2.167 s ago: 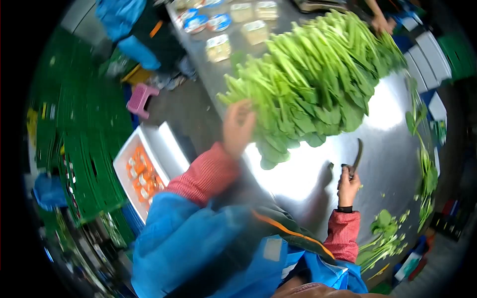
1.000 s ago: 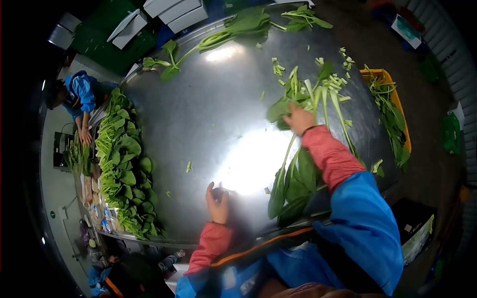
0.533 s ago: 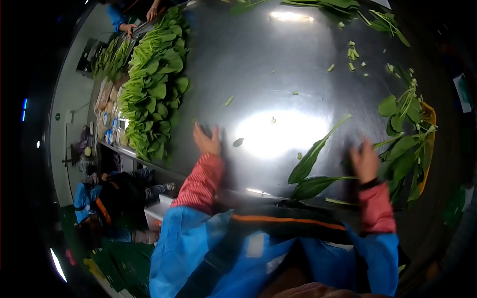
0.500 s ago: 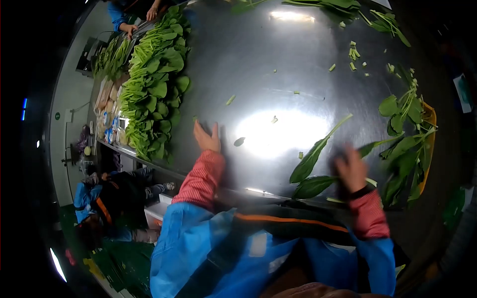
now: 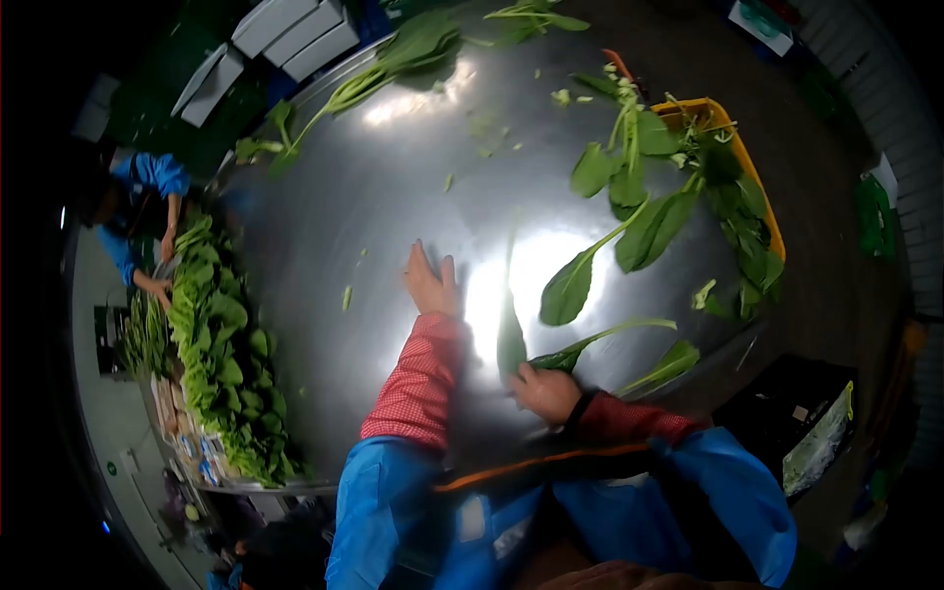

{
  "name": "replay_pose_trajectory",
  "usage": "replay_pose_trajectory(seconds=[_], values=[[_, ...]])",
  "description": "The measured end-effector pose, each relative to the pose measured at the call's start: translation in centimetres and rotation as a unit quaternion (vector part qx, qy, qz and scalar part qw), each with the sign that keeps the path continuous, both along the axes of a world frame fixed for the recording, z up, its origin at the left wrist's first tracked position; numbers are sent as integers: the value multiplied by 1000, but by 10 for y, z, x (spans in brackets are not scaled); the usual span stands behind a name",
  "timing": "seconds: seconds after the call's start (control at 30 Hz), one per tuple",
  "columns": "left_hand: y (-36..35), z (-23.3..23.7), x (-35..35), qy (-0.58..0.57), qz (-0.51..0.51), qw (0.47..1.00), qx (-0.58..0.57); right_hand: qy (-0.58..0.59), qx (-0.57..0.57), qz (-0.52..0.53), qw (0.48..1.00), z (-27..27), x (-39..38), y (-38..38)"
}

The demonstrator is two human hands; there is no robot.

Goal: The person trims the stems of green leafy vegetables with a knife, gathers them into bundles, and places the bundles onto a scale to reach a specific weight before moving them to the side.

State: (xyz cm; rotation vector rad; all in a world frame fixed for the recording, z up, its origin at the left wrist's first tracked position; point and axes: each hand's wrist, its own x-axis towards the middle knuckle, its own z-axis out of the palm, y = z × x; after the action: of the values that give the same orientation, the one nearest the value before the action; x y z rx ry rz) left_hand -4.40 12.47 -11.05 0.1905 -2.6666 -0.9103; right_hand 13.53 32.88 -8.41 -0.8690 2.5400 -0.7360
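My left hand (image 5: 431,281) rests flat on the metal table (image 5: 344,211) with its fingers apart and nothing in it. Near the table's front edge, my right hand (image 5: 547,391) has its fingers closed at the leafy end of a green leaf (image 5: 510,329), whose thin stem points away from me. Another leaf (image 5: 565,356) touches that hand and stretches to the right. Beyond it lies a broad leaf (image 5: 567,290) with a long stem.
A long pile of leafy greens (image 5: 228,339) lines the left side, where a co-worker's hands (image 5: 157,280) touch it. A yellow crate (image 5: 762,202) with leaves stands at the right edge. White boxes (image 5: 295,34) are at the back left.
The view has turned, so the pile sits lower and the yellow crate higher. My right hand has moved left, closer to my left hand, and has taken hold of a leaf.
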Motion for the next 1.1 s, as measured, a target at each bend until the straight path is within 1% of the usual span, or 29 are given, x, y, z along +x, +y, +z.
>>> replay_pose_trajectory(seconds=[0.1,0.13,0.23,0.33,0.4,0.43,0.47,0.5,0.53,0.57,0.6,0.63,0.67,0.7,0.73,0.77,0.8,0.83,0.87,0.9,0.93,0.97,1.0,1.03,1.07,1.1], values=[[66,-9,-52,16,-44,999,11,45,-29,-57,997,-4,-26,48],[89,-13,-72,38,-53,998,12,79,-38,-73,994,-9,-36,67],[164,-25,-140,53,-88,994,25,130,-25,-87,987,-14,-77,128],[263,-33,-193,45,-156,987,16,174,12,-145,974,-9,-120,186],[337,-41,-213,12,-204,979,10,240,71,-169,953,-17,-142,229],[374,-36,-217,4,-256,964,71,265,104,-179,942,-22,-153,255],[409,-20,-217,-7,-306,943,132,275,139,-196,931,-26,-165,284],[437,-3,-215,-37,-367,901,227,282,174,-213,919,-27,-177,313],[462,-27,-226,-46,-395,879,262,290,194,-257,901,-29,-190,341],[477,-16,-223,-105,-396,859,306,298,214,-298,882,-29,-202,367],[479,-12,-222,-18,-443,860,254,271,192,-347,877,-20,-211,388],[471,3,-221,-2,-451,859,240,246,170,-397,868,-11,-218,406],[463,19,-221,14,-459,859,226,254,128,-439,852,-12,-223,420],[443,39,-217,-44,-430,866,253,262,86,-480,833,-12,-223,430],[411,46,-220,-66,-390,885,244,224,23,-520,824,-7,-222,431],[385,52,-217,-86,-351,902,235,99,-63,-565,816,15,-218,423],[369,52,-202,-113,-360,895,237,98,-185,-566,797,5,-214,411],[350,48,-182,-141,-369,887,238,99,-305,-559,765,-13,-209,396],[330,44,-157,-171,-376,879,239,38,-381,-529,757,-25,-206,377],[315,43,-131,-200,-379,871,239,-61,-434,-493,752,-11,-200,360],[316,56,-99,-272,-394,839,259,-161,-471,-462,734,2,-194,343],[326,71,-67,-338,-406,802,277,-227,-491,-437,718,24,-187,325],[335,79,-38,-350,-383,794,317,-292,-505,-415,699,46,-179,308],[336,84,-16,-361,-357,785,356,-295,-530,-408,682,54,-168,285],[327,78,-4,-319,-369,805,337,-188,-482,-384,765,38,-163,260],[317,62,4,-276,-379,824,318,-76,-423,-353,831,23,-158,240]])
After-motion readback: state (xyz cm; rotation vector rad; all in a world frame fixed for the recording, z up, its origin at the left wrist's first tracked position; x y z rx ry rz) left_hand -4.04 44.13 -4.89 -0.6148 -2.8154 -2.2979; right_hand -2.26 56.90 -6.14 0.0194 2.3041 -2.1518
